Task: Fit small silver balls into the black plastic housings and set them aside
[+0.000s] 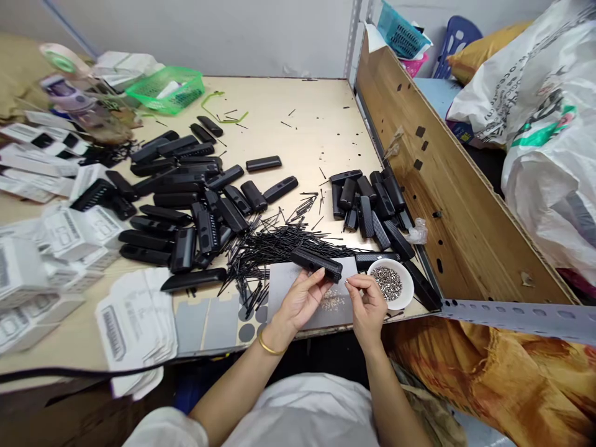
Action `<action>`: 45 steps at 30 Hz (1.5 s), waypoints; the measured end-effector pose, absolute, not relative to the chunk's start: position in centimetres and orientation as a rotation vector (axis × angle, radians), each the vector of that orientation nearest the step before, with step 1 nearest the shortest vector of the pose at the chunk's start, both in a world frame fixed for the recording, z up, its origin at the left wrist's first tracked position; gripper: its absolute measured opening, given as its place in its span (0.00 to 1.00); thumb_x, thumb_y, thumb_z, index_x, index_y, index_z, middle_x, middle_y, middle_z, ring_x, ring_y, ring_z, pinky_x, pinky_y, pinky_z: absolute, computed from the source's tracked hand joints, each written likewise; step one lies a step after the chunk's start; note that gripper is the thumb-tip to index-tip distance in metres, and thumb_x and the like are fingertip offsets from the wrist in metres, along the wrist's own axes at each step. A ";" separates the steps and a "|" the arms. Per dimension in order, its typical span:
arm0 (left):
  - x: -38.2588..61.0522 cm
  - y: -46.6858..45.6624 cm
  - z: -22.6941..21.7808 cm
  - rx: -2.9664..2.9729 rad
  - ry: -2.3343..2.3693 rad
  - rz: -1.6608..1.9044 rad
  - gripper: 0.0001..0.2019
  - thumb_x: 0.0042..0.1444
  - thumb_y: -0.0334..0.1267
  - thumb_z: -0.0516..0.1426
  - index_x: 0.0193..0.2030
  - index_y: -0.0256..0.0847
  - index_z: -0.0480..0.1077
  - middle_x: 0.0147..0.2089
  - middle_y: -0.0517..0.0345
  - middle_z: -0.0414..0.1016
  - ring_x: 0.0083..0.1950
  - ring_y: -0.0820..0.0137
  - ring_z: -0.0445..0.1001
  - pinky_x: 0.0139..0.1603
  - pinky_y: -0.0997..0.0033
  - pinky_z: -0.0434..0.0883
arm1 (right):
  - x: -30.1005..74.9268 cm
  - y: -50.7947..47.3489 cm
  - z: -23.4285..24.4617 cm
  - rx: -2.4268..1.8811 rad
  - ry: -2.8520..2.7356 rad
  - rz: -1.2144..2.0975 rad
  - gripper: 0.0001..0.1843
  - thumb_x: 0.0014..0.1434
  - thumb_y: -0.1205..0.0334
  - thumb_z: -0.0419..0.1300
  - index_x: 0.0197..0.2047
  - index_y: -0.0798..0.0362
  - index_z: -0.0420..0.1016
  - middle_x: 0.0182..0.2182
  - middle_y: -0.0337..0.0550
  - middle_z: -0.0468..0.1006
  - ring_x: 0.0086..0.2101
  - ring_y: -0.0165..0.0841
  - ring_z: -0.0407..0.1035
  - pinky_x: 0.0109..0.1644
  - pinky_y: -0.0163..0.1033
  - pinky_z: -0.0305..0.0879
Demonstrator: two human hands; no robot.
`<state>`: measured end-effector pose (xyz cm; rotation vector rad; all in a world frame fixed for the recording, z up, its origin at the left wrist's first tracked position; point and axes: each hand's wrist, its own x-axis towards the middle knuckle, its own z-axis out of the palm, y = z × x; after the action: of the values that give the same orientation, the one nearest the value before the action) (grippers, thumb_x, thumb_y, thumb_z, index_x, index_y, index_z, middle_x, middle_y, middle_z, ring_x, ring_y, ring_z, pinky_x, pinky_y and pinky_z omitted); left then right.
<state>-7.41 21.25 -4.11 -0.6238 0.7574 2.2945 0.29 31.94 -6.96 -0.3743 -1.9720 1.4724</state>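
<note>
My left hand [302, 301] grips a long black plastic casing [316, 263] by its near edge, holding it just above a grey mat [284, 282]. My right hand [367, 304] is pinched close beside the casing's right end; whatever sits between its fingertips is too small to make out. A white bowl [390, 284] of small silver screws stands right of that hand. Loose screws [331, 302] lie on the mat between my hands. A heap of thin black pins [274, 245] spreads just beyond the casing.
Several black casings lie in a big pile [186, 198] at centre left and a smaller pile [372, 208] by the wooden side wall [447, 205]. White printed boxes [56, 248] and labels [135, 323] crowd the left. A green basket [165, 88] stands at the back.
</note>
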 end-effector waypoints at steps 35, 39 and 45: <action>-6.2 21.1 -4.9 -0.378 1.037 2.326 0.31 0.37 0.31 0.71 0.48 0.39 0.62 0.40 0.59 0.74 0.40 0.75 0.74 0.42 0.75 0.74 | 0.0 32.8 -6.3 0.000 -2.158 1.238 0.07 0.65 0.72 0.52 0.34 0.58 0.67 0.32 0.41 0.70 0.35 0.23 0.65 0.41 0.28 0.61; -6.7 20.9 -3.7 -0.320 1.111 2.325 0.30 0.35 0.31 0.71 0.45 0.40 0.64 0.40 0.60 0.75 0.42 0.74 0.74 0.43 0.76 0.73 | 0.3 32.9 -6.9 -0.085 -2.190 1.253 0.08 0.65 0.70 0.53 0.33 0.59 0.68 0.30 0.40 0.70 0.33 0.23 0.65 0.39 0.27 0.61; -7.2 19.4 -3.2 0.291 1.516 2.254 0.21 0.37 0.35 0.70 0.40 0.40 0.71 0.48 0.50 0.76 0.49 0.60 0.75 0.54 0.60 0.71 | 2.3 35.3 -7.1 -0.426 -2.010 1.344 0.10 0.65 0.60 0.55 0.42 0.59 0.71 0.38 0.45 0.72 0.39 0.27 0.69 0.44 0.31 0.66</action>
<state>-7.17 19.41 -3.15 0.2912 1.5157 2.2543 2.28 35.29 -7.12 -0.4261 -2.0098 1.3442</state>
